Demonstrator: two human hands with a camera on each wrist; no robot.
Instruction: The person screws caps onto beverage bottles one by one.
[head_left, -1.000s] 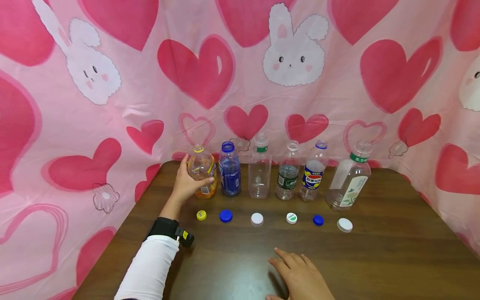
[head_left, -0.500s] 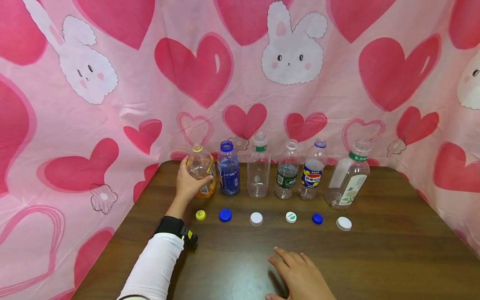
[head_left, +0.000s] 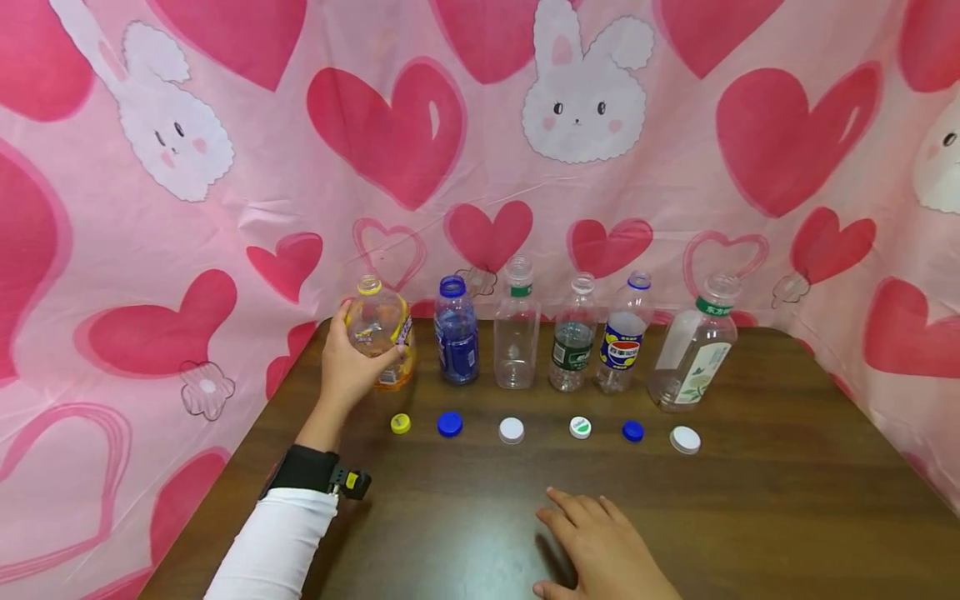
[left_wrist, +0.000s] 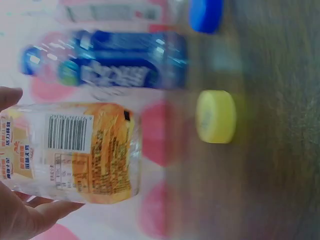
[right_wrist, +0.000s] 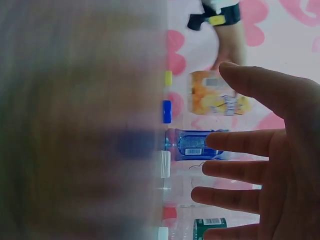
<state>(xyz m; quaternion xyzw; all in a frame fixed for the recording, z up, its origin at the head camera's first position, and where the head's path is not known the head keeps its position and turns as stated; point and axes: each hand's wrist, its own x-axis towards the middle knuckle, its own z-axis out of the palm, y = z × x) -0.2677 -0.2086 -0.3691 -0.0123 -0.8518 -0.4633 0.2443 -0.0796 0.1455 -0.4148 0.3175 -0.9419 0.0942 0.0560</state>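
Observation:
In the head view my left hand (head_left: 351,367) grips a clear bottle with an orange label and yellow neck ring (head_left: 381,333). This capless bottle hangs a little above the table, as both wrist views show; fingers are round its far side, thumb across the front. Beside it stands a blue-labelled bottle (head_left: 457,342). Just in front lies a yellow cap (head_left: 401,423). My right hand (head_left: 603,542) hovers palm down near the table's front, holding nothing. In the right wrist view its fingers (right_wrist: 237,171) are straight and spread.
Several more capless bottles stand in a row at the back: a plain clear bottle (head_left: 517,333), a green-labelled bottle (head_left: 573,346), a Pepsi bottle (head_left: 622,342) and a square bottle (head_left: 693,358). Before them lie a blue cap (head_left: 450,424), a white cap (head_left: 512,431) and others.
My left hand has moved left with the orange-labelled bottle and lifted it slightly, widening the gap to the blue-labelled bottle. The right hand stays where it was.

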